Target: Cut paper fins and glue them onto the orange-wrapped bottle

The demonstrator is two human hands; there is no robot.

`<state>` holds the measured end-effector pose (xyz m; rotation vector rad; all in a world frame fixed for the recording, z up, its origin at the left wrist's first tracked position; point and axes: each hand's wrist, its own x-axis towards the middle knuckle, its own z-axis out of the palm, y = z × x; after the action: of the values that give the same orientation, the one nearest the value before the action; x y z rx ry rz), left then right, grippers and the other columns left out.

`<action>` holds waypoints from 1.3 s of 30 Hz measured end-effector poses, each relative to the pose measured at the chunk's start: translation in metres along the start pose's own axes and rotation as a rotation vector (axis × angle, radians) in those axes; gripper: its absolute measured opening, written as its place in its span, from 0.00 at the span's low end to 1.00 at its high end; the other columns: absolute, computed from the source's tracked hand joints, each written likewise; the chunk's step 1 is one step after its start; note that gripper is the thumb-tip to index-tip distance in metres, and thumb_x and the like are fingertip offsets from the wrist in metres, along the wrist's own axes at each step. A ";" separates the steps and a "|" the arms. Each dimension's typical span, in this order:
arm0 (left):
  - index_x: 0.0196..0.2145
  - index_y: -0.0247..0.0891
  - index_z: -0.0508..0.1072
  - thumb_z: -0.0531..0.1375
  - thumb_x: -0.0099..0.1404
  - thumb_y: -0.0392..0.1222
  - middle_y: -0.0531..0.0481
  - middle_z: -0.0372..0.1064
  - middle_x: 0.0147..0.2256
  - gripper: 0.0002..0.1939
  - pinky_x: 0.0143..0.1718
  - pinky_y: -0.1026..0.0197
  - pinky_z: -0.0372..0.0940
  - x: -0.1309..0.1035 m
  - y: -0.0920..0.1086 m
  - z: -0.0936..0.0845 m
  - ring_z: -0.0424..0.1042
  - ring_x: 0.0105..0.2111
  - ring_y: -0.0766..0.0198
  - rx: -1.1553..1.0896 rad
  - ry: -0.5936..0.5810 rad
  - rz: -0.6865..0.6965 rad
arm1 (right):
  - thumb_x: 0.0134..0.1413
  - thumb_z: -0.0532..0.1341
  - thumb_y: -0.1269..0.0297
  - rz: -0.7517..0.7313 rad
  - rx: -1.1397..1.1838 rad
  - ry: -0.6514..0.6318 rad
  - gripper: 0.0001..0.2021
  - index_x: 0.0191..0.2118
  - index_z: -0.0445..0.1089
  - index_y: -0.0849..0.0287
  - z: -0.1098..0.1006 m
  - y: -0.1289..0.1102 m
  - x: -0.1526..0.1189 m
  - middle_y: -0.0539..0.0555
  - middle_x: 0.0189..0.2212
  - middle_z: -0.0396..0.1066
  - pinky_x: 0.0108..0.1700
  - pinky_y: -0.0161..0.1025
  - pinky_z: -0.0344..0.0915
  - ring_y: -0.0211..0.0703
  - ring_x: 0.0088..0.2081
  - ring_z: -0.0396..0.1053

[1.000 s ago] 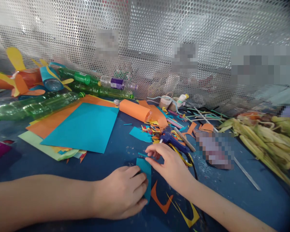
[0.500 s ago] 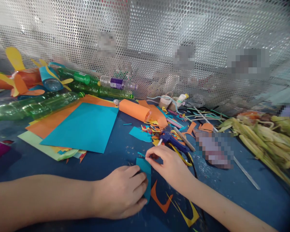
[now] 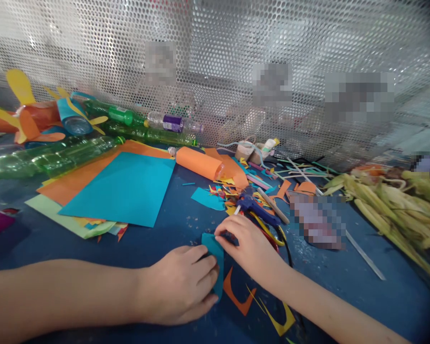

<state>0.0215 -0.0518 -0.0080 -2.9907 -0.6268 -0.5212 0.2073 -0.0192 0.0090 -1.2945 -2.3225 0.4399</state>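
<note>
A narrow piece of blue paper (image 3: pixel 213 245) lies on the table between my hands. My left hand (image 3: pixel 185 284) is closed over its left side, the fingers curled and pressing it to the surface. At the paper's upper right corner, the thumb and forefinger of my right hand (image 3: pixel 251 248) are pinched together. Part of the paper is hidden under my left fingers. Right of it lie an orange paper offcut (image 3: pixel 238 292) and a yellow paper offcut (image 3: pixel 282 321). Just beyond my right hand is a blue glue gun (image 3: pixel 260 209).
Coloured paper sheets (image 3: pixel 129 186) are stacked at the left, with green plastic bottles (image 3: pixel 68 155) behind. An orange-wrapped bottle (image 3: pixel 198 163) lies in the middle among scraps. Corn husks (image 3: pixel 390 205) sit at the right. A perforated metal screen (image 3: pixel 215 62) closes off the back.
The thin blue sliver that stuck out above the paper's top edge no longer shows. My right fingertips have shifted very slightly left; my left hand stays in place.
</note>
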 end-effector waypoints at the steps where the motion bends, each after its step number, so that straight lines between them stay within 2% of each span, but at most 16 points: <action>1: 0.40 0.33 0.68 0.49 0.64 0.45 0.41 0.70 0.38 0.15 0.39 0.57 0.66 0.000 0.000 0.000 0.67 0.41 0.56 0.001 0.003 0.000 | 0.50 0.58 0.76 0.009 0.006 0.000 0.06 0.29 0.66 0.58 0.001 0.000 0.000 0.49 0.30 0.67 0.39 0.38 0.61 0.39 0.35 0.64; 12: 0.40 0.33 0.68 0.50 0.64 0.45 0.41 0.70 0.37 0.15 0.39 0.56 0.66 0.000 0.000 0.001 0.67 0.41 0.56 0.000 0.007 -0.008 | 0.48 0.58 0.78 0.001 0.028 -0.013 0.08 0.26 0.65 0.59 0.003 0.001 0.000 0.49 0.27 0.66 0.37 0.36 0.60 0.38 0.34 0.64; 29: 0.40 0.33 0.68 0.50 0.64 0.46 0.40 0.70 0.37 0.15 0.39 0.56 0.66 0.000 0.000 0.000 0.67 0.41 0.56 -0.001 0.021 -0.002 | 0.50 0.58 0.77 -0.055 0.006 -0.023 0.07 0.28 0.69 0.58 0.006 0.003 0.000 0.50 0.28 0.67 0.38 0.36 0.62 0.38 0.34 0.65; 34: 0.40 0.32 0.69 0.51 0.63 0.47 0.41 0.71 0.35 0.16 0.38 0.57 0.66 0.001 -0.004 -0.002 0.68 0.40 0.56 -0.095 0.037 -0.007 | 0.50 0.58 0.76 -0.062 -0.026 -0.001 0.07 0.29 0.70 0.59 0.008 0.004 -0.002 0.51 0.28 0.68 0.39 0.37 0.62 0.40 0.34 0.65; 39: 0.40 0.33 0.70 0.52 0.64 0.39 0.44 0.72 0.33 0.11 0.38 0.60 0.65 0.005 -0.021 -0.002 0.69 0.36 0.61 -0.288 0.159 -0.024 | 0.50 0.58 0.75 -0.054 -0.020 -0.011 0.06 0.31 0.71 0.59 0.006 0.004 -0.003 0.52 0.29 0.70 0.38 0.38 0.63 0.41 0.34 0.66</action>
<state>0.0171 -0.0313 -0.0051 -3.1620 -0.6228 -0.9134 0.2083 -0.0197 0.0012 -1.2387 -2.3705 0.4076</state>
